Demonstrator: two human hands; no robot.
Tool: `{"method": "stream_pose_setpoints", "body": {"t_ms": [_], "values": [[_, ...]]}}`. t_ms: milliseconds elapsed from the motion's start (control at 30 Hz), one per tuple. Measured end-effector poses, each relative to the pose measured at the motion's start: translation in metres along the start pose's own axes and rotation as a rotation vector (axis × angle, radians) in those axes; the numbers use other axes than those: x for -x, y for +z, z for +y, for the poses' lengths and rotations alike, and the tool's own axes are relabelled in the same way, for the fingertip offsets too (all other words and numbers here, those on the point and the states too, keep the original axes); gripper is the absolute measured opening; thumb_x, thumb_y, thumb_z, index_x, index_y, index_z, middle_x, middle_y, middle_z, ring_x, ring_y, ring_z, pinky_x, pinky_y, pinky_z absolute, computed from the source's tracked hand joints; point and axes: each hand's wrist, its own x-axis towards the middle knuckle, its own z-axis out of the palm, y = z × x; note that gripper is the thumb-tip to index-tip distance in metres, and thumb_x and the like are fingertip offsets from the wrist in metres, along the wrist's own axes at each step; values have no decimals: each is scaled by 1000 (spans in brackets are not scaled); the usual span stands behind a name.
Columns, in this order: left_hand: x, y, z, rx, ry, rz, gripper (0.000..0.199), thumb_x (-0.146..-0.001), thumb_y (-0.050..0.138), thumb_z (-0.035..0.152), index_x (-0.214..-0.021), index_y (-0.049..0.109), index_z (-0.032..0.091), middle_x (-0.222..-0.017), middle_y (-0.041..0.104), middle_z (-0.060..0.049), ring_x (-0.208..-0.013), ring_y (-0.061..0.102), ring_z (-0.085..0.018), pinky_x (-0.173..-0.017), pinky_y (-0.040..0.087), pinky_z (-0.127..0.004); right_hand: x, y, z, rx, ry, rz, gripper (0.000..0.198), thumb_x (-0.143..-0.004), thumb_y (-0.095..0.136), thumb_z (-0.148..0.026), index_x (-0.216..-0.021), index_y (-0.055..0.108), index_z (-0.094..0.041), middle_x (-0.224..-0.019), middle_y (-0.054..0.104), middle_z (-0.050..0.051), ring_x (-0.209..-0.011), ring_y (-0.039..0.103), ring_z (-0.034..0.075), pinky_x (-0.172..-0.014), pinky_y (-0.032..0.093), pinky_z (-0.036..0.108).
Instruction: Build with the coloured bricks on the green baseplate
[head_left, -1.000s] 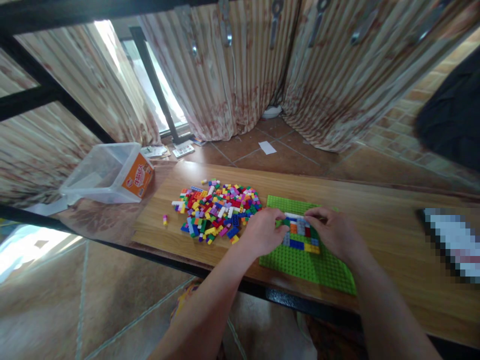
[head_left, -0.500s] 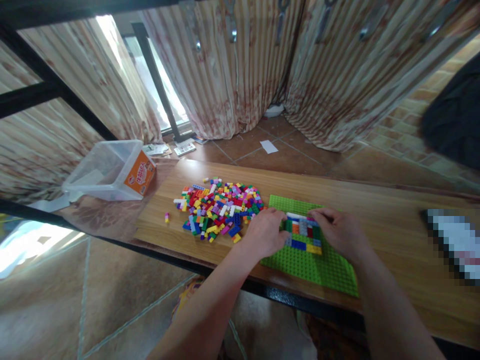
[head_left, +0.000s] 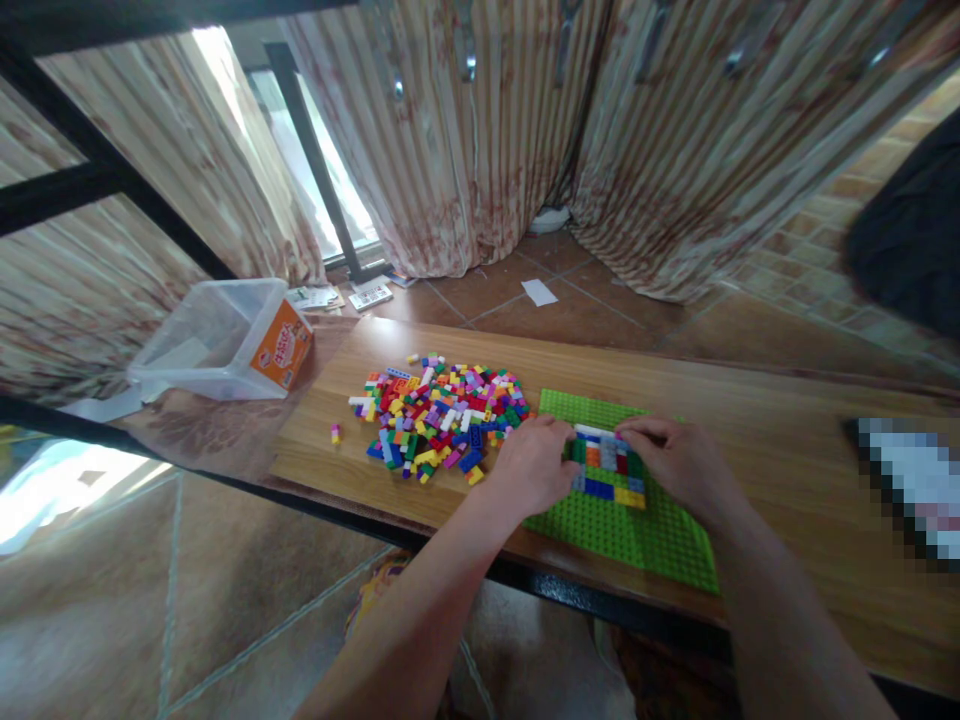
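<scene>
A green studded baseplate point(head_left: 630, 545) lies on the wooden table, bearing a flat rectangle of toy bricks point(head_left: 600, 489) in blue, yellow, orange, white, grey, red and green. At the rectangle's left edge rests my left hand point(head_left: 536, 460), its thumb and forefinger apart with nothing visibly held. My right hand point(head_left: 667, 455) is over the upper right corner, thumb and forefinger closed in a pinch. A bit of a small purple brick point(head_left: 621, 435) shows at those fingertips; the rest of it is hidden.
Left of the baseplate spreads a pile of loose multicoloured bricks point(head_left: 435, 415), with a small pink-and-yellow piece point(head_left: 335, 434) apart from it. A clear plastic bin point(head_left: 217, 385) with an orange label stands beyond the table's left end. At the right lies a blurred-out flat object point(head_left: 911, 485).
Both hands keep nearly the same places over the bricks. The view has shifted very slightly.
</scene>
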Motion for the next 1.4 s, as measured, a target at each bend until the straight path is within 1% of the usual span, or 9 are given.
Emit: {"method": "stream_pose_setpoints", "body": {"t_ms": [267, 433, 567, 700, 833, 967, 1067, 1233, 1400], "values": [[0, 2, -1, 1, 12, 5, 28, -82, 63, 24, -108, 66, 14, -106, 66, -10, -105, 61, -27, -94, 50, -39, -1, 0, -5, 61, 16, -1, 26, -75, 54, -38, -73, 75, -24, -76, 74, 2, -74, 68, 23, -74, 50, 36], [0, 2, -3, 0, 25, 1, 29, -81, 63, 25, -108, 65, 13, -106, 65, -10, -105, 61, -27, -94, 50, -39, 2, 3, -1, 28, -4, 9, 28, -78, 52, -39, -77, 75, -24, -85, 76, 3, -83, 69, 23, -79, 50, 36], [1, -1, -4, -23, 107, -48, 47, -75, 73, 32, -116, 61, 15, -112, 63, -11, -109, 58, -28, -99, 47, -40, 7, -3, 3, 30, 31, 71, 32, -80, 51, -42, -86, 76, -22, -91, 76, 6, -87, 69, 24, -80, 51, 36], [3, -1, -1, -109, 179, -80, 61, -69, 78, 32, -123, 56, 15, -119, 60, -11, -113, 55, -29, -106, 41, -43, 12, -17, 8, 123, 140, 145, 37, -81, 51, -45, -92, 76, -21, -88, 76, 7, -80, 69, 25, -71, 51, 36], [4, 3, 2, -156, 163, -61, 53, -75, 73, 32, -123, 55, 16, -118, 59, -10, -110, 56, -28, -99, 46, -43, 13, -22, 12, 178, 193, 119, 38, -79, 51, -45, -92, 76, -19, -81, 75, 8, -74, 68, 25, -66, 50, 35], [4, 8, 5, -164, 153, -26, 54, -76, 73, 34, -124, 54, 16, -118, 59, -10, -111, 55, -28, -100, 45, -43, 13, -13, 13, 145, 126, 55, 39, -80, 50, -46, -92, 75, -19, -86, 76, 9, -76, 69, 25, -68, 50, 35], [4, 8, 4, -166, 135, -26, 57, -76, 72, 38, -126, 53, 17, -119, 59, -10, -112, 54, -29, -98, 46, -46, 12, -7, 14, 156, 77, 64, 37, -81, 51, -46, -93, 75, -21, -86, 76, 8, -74, 69, 24, -65, 50, 35], [8, -3, -5, -150, 117, -22, 60, -77, 72, 44, -127, 54, 16, -121, 59, -11, -114, 54, -29, -100, 46, -45, 10, -3, 17, 160, 61, 61, 35, -81, 52, -46, -91, 75, -22, -82, 76, 7, -66, 67, 22, -59, 49, 33], [13, -17, -19, -131, 53, -8, 44, -81, 69, 34, -119, 59, 13, -117, 62, -12, -111, 57, -27, -99, 47, -39, 8, -4, 17, 171, 56, 56, 35, -80, 53, -46, -91, 76, -22, -82, 76, 7, -69, 68, 24, -60, 49, 34]]}}
